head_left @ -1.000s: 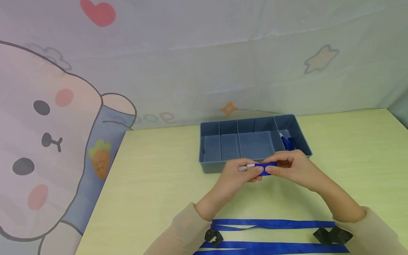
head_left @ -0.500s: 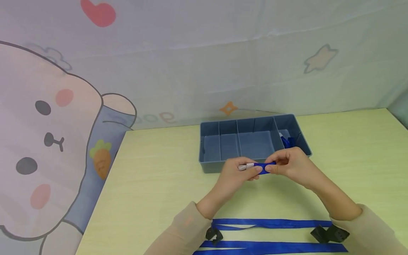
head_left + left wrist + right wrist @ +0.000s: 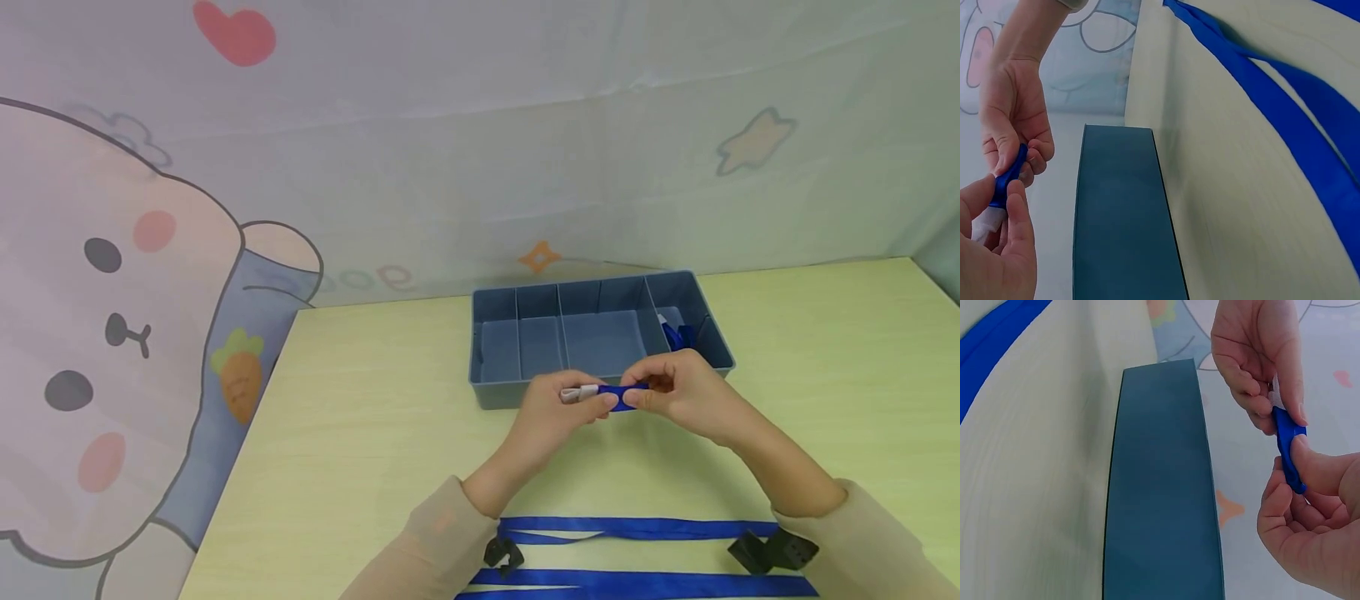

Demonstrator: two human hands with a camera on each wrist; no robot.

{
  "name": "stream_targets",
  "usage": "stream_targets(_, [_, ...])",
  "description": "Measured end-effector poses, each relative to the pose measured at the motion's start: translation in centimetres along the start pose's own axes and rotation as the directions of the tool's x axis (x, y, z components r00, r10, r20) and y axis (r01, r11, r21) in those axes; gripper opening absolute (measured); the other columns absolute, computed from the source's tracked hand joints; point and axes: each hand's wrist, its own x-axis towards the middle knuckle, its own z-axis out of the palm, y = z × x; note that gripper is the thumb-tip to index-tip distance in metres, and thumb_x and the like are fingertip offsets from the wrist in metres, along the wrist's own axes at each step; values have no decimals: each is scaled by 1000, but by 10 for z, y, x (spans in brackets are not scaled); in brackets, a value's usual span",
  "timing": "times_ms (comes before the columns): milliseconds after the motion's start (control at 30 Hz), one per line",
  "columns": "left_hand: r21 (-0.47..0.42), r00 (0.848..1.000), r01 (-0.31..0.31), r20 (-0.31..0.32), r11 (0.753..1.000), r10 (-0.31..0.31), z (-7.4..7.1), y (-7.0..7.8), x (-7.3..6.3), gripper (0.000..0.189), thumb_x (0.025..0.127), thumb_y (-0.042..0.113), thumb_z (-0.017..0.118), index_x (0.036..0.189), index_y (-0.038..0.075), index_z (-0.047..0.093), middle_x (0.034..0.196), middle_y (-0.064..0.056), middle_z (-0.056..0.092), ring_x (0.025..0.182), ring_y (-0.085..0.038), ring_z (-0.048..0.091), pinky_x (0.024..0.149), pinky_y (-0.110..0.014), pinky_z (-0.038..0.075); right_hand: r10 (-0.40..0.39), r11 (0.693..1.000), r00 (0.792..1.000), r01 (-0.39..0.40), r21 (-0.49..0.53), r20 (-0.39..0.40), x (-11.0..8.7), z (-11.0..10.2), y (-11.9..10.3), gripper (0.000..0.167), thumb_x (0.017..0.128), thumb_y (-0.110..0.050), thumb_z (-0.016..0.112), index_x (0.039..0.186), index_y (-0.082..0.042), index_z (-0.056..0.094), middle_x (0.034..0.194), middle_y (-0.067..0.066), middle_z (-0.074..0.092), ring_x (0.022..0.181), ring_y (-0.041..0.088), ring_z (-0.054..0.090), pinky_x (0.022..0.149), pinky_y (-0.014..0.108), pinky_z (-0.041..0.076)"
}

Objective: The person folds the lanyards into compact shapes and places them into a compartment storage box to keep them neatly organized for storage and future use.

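A folded blue lanyard (image 3: 614,389) with a white clip (image 3: 579,392) at its left end is held between both hands, in front of the tray's near wall in the head view. My left hand (image 3: 551,411) pinches it by the clip end, thumb on top. The right hand (image 3: 693,393) pinches the other end of the blue strap between thumb and curled fingers. Seen from the right wrist, the folded strap (image 3: 1285,437) runs from one hand to the other as a short, narrow bundle. Fingers cover part of the clip in both wrist views.
Behind the hands stands a grey-blue divided tray (image 3: 517,392). Its right compartment contains another blue strap bundle (image 3: 672,335) with a white part. Long blue straps (image 3: 675,527) lie across the pale table (image 3: 360,400) near the person. A printed cloth (image 3: 480,167) hangs behind.
My right hand has shifted slightly left along the strap, closer to the left hand. The left hand keeps its pinch and has barely moved.
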Motion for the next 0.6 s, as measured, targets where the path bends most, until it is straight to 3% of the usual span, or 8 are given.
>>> stream_targets(200, [-1, 1000, -13, -15, 1000, 13, -2, 0, 1, 20, 85, 17, 70, 101, 5, 69, 96, -2, 64, 84, -16, 65, 74, -35, 54, -1, 999, 1000, 1, 33, 4, 2, -2, 1, 5, 87, -1, 63, 89, 2, 66, 76, 8, 59, 61, 16, 49, 52, 25, 44])
stream_targets(433, [-16, 1000, -16, -25, 1000, 16, -3, 0, 3, 20, 85, 16, 70, 101, 4, 69, 94, -2, 65, 81, -13, 65, 79, -48, 52, 5, 999, 1000, -5, 51, 9, 4, -2, 3, 8, 88, -1, 62, 92, 3, 67, 81, 11, 62, 68, 24, 54, 58, 26, 49])
stream_targets(600, [40, 1000, -13, -19, 999, 14, -7, 2, 5, 22, 85, 21, 70, 103, 8, 69, 100, 1, 65, 85, -12, 66, 76, -37, 54, 23, 999, 1000, -23, 29, -5, 6, -3, 2, 9, 88, -2, 62, 93, 3, 67, 81, 10, 62, 68, 21, 52, 57, 26, 48])
